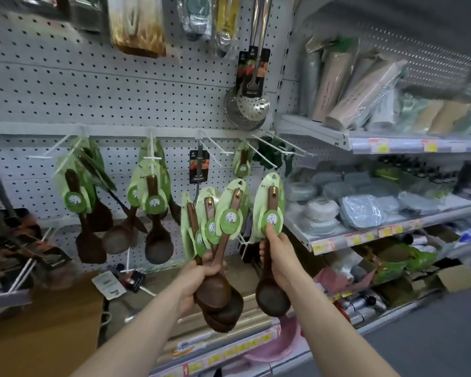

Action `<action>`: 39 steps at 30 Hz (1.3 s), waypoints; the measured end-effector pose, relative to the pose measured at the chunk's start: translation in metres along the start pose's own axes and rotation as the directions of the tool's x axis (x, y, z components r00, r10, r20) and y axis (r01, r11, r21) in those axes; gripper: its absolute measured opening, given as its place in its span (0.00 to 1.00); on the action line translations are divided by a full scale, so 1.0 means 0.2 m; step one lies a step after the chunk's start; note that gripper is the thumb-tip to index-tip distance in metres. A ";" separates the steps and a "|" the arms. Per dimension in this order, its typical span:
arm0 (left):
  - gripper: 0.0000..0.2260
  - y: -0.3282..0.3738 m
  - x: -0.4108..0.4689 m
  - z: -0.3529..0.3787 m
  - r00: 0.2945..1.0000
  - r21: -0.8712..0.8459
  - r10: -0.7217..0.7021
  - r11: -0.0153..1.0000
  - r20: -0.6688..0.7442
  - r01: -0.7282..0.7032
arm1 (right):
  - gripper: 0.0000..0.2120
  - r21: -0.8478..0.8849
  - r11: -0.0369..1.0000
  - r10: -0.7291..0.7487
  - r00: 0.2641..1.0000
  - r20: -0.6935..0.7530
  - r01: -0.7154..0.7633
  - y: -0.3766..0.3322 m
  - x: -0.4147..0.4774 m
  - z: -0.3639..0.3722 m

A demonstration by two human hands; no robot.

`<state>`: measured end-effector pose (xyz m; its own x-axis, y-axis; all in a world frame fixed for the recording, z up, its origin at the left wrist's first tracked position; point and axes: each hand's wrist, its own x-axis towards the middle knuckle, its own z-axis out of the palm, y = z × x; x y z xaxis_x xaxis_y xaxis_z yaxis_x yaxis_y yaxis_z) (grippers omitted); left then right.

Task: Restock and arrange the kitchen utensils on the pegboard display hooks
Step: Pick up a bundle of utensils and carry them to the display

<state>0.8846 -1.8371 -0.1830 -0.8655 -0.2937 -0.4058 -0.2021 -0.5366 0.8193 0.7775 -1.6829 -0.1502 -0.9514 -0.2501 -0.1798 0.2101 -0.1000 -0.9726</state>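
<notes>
Left hand (pixel 201 276): grip curled round a bunch of wooden spoons (pixel 215 292), bowls down, in front of the pegboard (pixel 93 91). Right hand (pixel 279 257): grip pinching a single wooden spoon (pixel 272 292) by the handle, a fingertip on its green card (pixel 269 202). Judgement: raise it, align the card top with a bare white hook (pixel 267 151), slide fully on, label outward.

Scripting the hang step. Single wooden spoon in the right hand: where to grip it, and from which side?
Grip the wooden spoon on its bare handle, between the green card and the bowl, coming from below and in front, much as the right hand does. It stands handle-up, so this probably leaves the card's top free for a white hook.
</notes>
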 end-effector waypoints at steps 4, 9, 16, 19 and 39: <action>0.12 0.02 0.11 0.06 1.000 0.040 -0.009 0.999 0.029 0.007 | 0.20 -0.020 1.000 0.001 0.998 -0.061 -0.003 -0.03 0.15 -0.07; 0.13 0.03 0.22 0.12 0.998 0.060 0.001 0.998 0.055 -0.004 | 0.16 -0.072 0.997 -0.008 0.996 -0.084 0.002 -0.08 0.31 -0.11; 0.11 0.04 0.36 0.20 0.998 0.041 0.045 0.998 -0.039 -0.044 | 0.18 -0.083 0.997 -0.008 1.000 0.018 0.009 -0.08 0.51 -0.15; 0.10 0.04 0.43 0.25 0.996 0.025 0.063 0.998 -0.070 -0.061 | 0.16 -0.111 0.993 -0.026 0.997 0.078 0.034 -0.04 0.55 -0.18; 0.04 0.10 0.64 0.43 0.969 -0.241 0.124 0.955 -0.212 -0.175 | 0.27 -0.391 0.919 0.060 0.966 0.251 0.045 -0.13 1.29 0.14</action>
<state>0.7302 -1.8180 -0.1848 -0.7669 -0.5188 -0.3777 0.0690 -0.6519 0.7552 0.5320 -1.7713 -0.1675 -0.8499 -0.4897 -0.1945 0.0620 0.2736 -0.9598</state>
